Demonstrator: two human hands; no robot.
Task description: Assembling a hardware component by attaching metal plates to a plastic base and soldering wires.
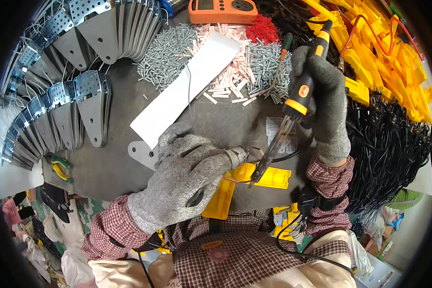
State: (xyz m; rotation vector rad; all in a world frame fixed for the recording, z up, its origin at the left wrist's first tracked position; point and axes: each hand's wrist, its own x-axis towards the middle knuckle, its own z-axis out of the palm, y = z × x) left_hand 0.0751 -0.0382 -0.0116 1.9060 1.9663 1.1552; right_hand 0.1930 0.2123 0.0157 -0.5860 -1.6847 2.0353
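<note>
My right hand, in a grey glove, grips a black and yellow soldering iron. Its shaft slants down to the left, and the tip is just beside thin wires above a yellow plastic shell. My left hand, also gloved, has its thumb and forefinger pinched at the end of a black cable, close to the iron's shaft. The exact grip is partly hidden by the fingers. Another yellow shell lies under that hand, toward me. A grey metal plate with holes shows behind the left hand.
A white strip lies across piles of screws and pale pink pieces. Behind stands an orange meter. Grey metal brackets line the left; yellow shells and black cables heap up right. A screwdriver rests among screws.
</note>
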